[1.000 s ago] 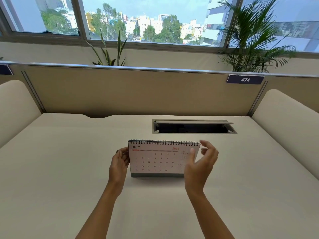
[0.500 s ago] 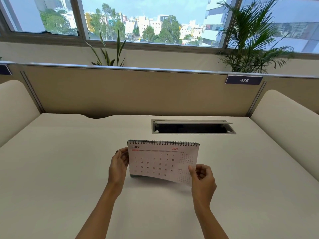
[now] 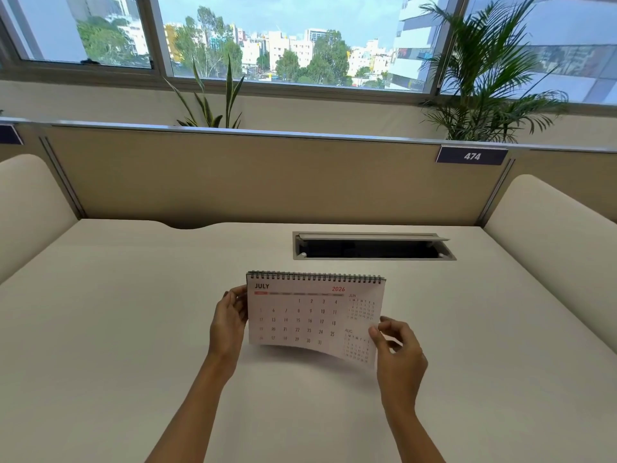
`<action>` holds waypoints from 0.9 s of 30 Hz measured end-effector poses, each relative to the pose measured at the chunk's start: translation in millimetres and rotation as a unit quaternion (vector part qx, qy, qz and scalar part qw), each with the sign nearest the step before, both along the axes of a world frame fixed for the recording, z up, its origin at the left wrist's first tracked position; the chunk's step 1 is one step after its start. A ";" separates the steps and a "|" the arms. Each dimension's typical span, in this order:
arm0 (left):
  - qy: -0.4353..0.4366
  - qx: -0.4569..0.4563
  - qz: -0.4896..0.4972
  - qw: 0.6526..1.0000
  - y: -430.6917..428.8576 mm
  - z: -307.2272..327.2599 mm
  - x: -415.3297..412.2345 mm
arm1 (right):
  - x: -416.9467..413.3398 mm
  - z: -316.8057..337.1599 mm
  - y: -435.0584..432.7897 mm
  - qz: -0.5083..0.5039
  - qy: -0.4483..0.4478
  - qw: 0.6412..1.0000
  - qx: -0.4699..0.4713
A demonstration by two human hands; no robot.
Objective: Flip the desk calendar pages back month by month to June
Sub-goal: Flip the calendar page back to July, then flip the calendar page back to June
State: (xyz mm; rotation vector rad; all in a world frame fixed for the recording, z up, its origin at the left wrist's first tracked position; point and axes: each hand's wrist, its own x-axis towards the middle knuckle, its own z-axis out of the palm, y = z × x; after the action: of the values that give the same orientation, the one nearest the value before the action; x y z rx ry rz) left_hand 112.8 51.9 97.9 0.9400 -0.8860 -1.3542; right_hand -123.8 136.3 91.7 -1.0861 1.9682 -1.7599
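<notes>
Desk calendar (image 3: 300, 315) stands near the middle of the pale counter (image 3: 133, 312), spiral binding along its top edge, well in front of the open cable slot (image 3: 372, 247). Front page reads JULY 2026; small JUN and AUG grids are printed down its right side. Left hand (image 3: 227, 324) is at the calendar's left edge, fingers curled around that edge and holding the calendar steady. Right hand (image 3: 399, 354) is at the page's lower right corner, thumb and forefinger closed on the paper in a pinch; the other fingers are loosely curled. The July page is lifted off the calendar at that corner, so its bottom edge bows toward the camera and hangs clear of the counter. A beige partition (image 3: 267, 175) runs behind the counter, with a plate marked 474 (image 3: 471, 156) at its upper right.
</notes>
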 end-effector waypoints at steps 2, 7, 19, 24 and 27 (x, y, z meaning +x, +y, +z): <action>-0.001 -0.001 0.003 1.000 -0.1 0.1 0.4 | 0.2 0.8 -0.7 0.009 0.019 1.000 -0.008; -0.011 0.000 -0.002 1.000 0.4 0.5 0.1 | -6.4 10.3 5.0 0.151 -0.213 0.965 0.033; -0.043 -0.024 0.014 0.999 3.1 1.9 -0.1 | -10.5 53.0 -0.7 0.336 -0.304 0.880 -0.142; -0.003 0.014 0.004 1.000 0.3 0.1 -0.4 | 3.3 77.6 -20.1 0.269 -0.062 0.952 -0.131; -0.002 0.015 0.008 1.000 -0.5 -0.4 -1.2 | 8.5 79.9 -31.3 0.203 0.134 0.964 -0.108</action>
State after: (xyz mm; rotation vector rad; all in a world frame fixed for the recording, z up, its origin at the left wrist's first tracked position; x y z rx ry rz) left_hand 111.6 51.4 97.5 0.9710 -0.8626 -1.3558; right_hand -115.3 105.0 171.6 -1.7396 1.5550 -1.6921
